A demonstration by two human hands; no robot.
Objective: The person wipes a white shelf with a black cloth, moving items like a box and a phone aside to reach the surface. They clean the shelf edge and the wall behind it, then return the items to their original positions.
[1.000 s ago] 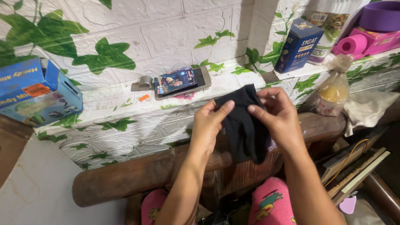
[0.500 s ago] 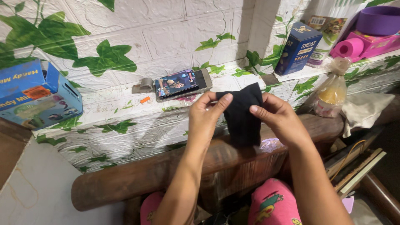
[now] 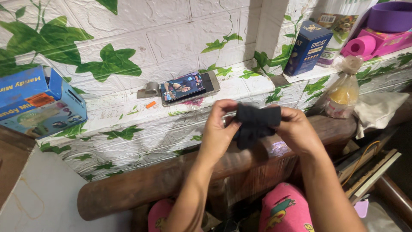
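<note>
White brick-pattern wall [image 3: 180, 30] with green ivy-leaf print, stepping out into a ledge [image 3: 124, 103] below. Round wooden rail [image 3: 141, 182] runs across in front of the ledge, lower left to right. Blue cardboard box [image 3: 38, 101] sits at the ledge's left end. Person's knees in pink printed trousers [image 3: 283, 210] at bottom edge. Left hand [image 3: 219, 129] and right hand [image 3: 298, 129] held up over the rail, mid frame, both pinching a bunched black cloth [image 3: 255, 122] between thumbs and fingers; cloth is off any surface, stretched between the two hands, folded down small. Dark blue carton [image 3: 307, 47] stands upright on the upper shelf at right, pink toy [image 3: 377, 41] beside it at far right. Knotted plastic bag with yellow contents [image 3: 343, 92] on the rail's right end, beige cloth [image 3: 380, 109] just beside it. Smartphone [image 3: 189, 87] lies flat mid-ledge, behind the hands; small grey metal piece [image 3: 149, 90] touching its left end, tiny orange bit [image 3: 150, 104] near it.
</note>
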